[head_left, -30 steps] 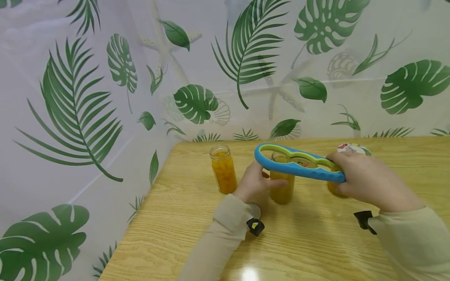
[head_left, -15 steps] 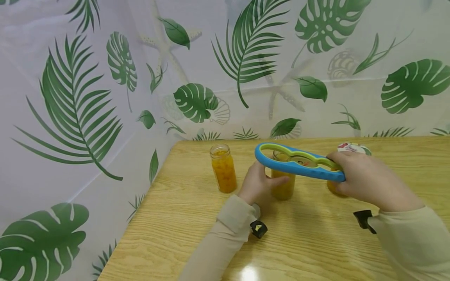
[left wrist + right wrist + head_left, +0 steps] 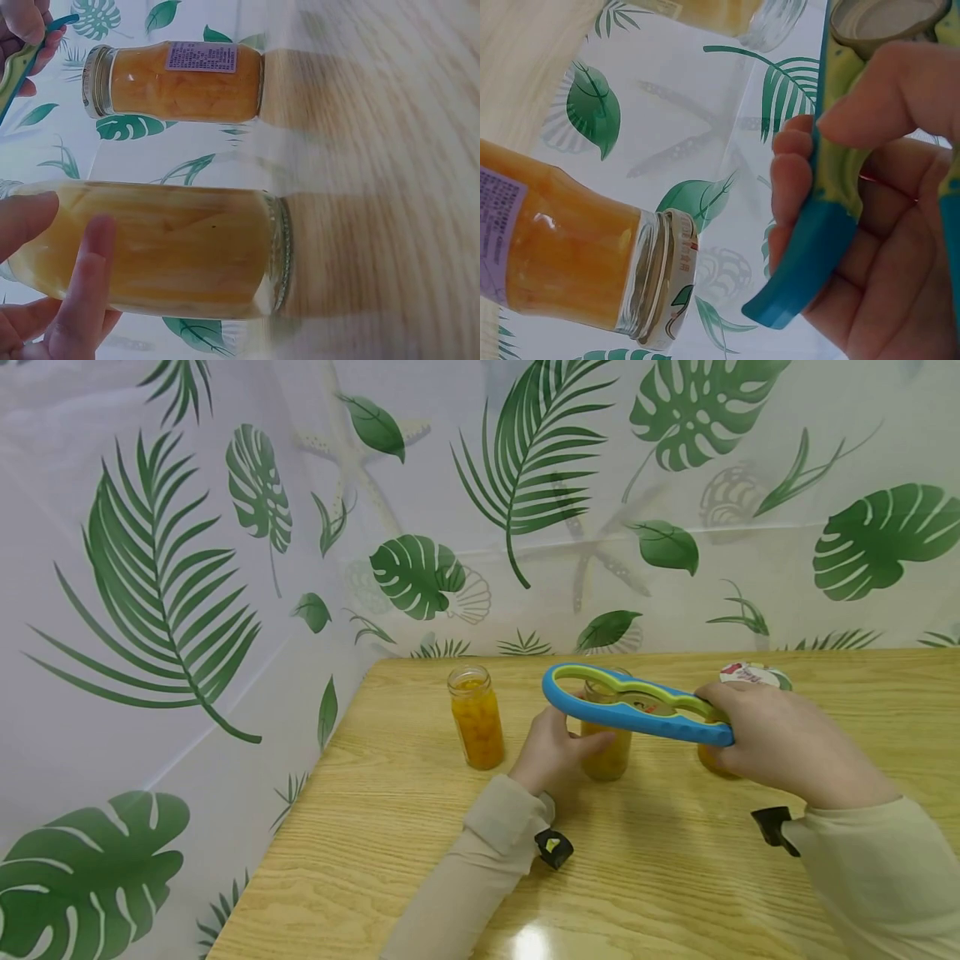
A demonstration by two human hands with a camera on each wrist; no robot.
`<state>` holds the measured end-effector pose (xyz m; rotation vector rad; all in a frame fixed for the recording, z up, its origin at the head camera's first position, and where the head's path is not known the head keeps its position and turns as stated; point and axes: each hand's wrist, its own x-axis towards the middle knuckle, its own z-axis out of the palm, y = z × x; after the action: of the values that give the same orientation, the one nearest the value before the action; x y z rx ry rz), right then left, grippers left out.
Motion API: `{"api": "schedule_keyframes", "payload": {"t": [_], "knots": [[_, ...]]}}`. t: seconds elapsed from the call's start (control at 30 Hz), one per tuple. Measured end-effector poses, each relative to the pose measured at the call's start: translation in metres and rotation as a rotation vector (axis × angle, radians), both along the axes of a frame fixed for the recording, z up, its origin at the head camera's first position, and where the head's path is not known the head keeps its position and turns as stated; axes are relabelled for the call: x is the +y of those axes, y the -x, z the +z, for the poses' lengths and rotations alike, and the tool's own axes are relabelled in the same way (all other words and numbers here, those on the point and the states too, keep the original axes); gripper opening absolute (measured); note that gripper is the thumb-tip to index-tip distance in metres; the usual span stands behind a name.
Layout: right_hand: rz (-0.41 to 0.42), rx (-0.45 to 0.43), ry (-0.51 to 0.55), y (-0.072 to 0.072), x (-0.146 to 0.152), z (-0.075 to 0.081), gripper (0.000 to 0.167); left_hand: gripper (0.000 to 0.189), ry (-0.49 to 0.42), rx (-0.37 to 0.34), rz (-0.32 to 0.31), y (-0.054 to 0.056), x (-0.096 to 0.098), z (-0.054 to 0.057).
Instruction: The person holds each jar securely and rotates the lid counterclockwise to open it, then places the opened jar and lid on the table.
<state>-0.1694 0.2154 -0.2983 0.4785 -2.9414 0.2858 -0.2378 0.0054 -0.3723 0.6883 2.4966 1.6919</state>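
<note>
Head view moderately bright, light soft, even; white glare spot on table (image 3: 660, 893) at bottom edge (brightest patch there), faint shadow mid-table. Both wrist views dimmer, greyer. Left wrist: table grain smeared at right, soft shadow by base of yellow jar (image 3: 180, 251). Right wrist: small highlight on orange jar (image 3: 574, 240).

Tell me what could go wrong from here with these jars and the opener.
The uncapped yellow jar that the left hand holds might spill if tipped. The lid inside the jar opener, held by the right hand, could slip out and fall. The open orange jar beside the left hand could be knocked over by a sideways bump.
</note>
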Motion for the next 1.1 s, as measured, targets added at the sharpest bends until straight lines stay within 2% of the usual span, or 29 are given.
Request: {"api": "schedule_keyframes", "payload": {"t": [0.27, 0.53, 0.73, 0.83, 1.03, 1.1], "knots": [[0.000, -0.010, -0.001, 0.001, 0.000, 0.000, 0.044, 0.054, -0.008, -0.049, -0.020, 0.001, 0.001, -0.001], [0.000, -0.010, 0.008, 0.001, -0.001, -0.001, 0.042, 0.072, -0.050, -0.179, -0.087, 0.001, 0.001, -0.001], [0.004, -0.010, 0.010, 0.002, -0.002, -0.001, 0.043, 0.077, -0.067, -0.239, -0.144, 0.002, 0.000, 0.000], [0.007, -0.006, 0.012, 0.002, -0.003, -0.002, 0.041, 0.075, -0.058, -0.232, -0.149, 0.003, -0.003, 0.001], [0.013, -0.008, 0.026, 0.005, -0.008, -0.008, 0.032, 0.058, 0.064, -0.126, -0.063, 0.008, -0.014, 0.009], [0.006, -0.019, 0.041, 0.006, -0.011, -0.010, 0.031, 0.050, 0.099, -0.110, -0.038, 0.010, -0.018, 0.012]]}}
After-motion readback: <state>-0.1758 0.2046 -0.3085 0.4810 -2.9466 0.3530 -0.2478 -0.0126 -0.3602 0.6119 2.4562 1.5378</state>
